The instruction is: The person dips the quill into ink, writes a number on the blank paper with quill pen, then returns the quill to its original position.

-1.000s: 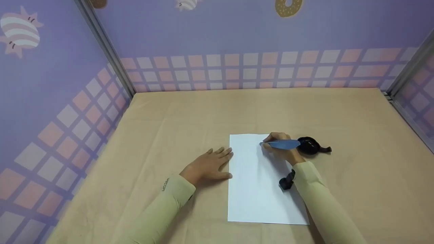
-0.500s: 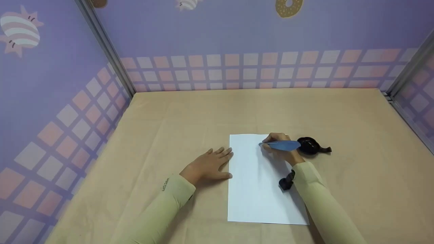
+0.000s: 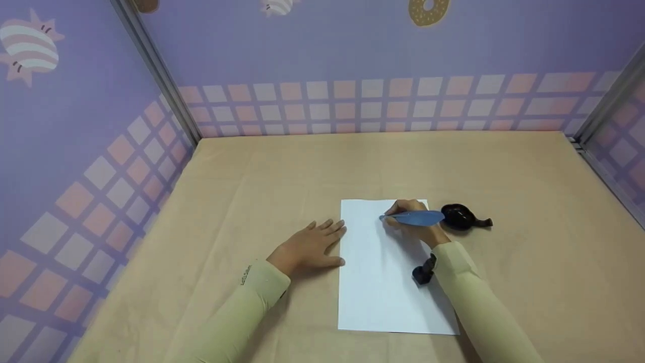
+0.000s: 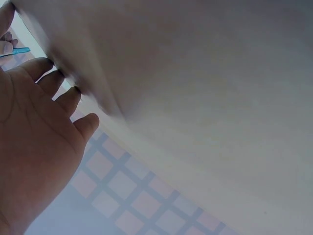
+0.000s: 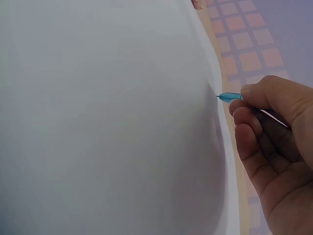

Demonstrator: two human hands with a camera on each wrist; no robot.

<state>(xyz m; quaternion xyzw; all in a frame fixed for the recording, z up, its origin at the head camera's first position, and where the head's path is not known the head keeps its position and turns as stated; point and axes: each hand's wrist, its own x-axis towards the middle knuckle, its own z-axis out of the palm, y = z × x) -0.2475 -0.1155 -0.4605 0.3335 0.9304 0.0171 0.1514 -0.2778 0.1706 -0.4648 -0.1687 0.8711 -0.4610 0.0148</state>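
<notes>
My right hand [image 3: 410, 222] pinches a blue feather-shaped pen [image 3: 417, 218] between thumb and fingers. In the right wrist view the pen's tip [image 5: 218, 96] is right at the surface of a white sheet of paper [image 5: 122, 98], and a short thin line shows on the sheet near the hand. The sheet [image 3: 373, 292] lies upright before me on the table, with the pen over its upper half. My left hand [image 3: 312, 247] rests flat with fingers spread, its fingertips at the sheet's left edge. The left wrist view shows those fingers [image 4: 66, 100] from the palm side.
A dark, glossy dish with a short handle [image 3: 458, 218] lies right of the sheet, close to my right hand. A black wrist camera [image 3: 423, 273] hangs under my right wrist over the paper. Beige cloth [image 3: 282, 166] covers the table, and printed purple walls [image 3: 352, 50] enclose it.
The right hand and pen have moved slightly left and toward me over the sheet. The left hand, the sheet and the dark dish have stayed in place.
</notes>
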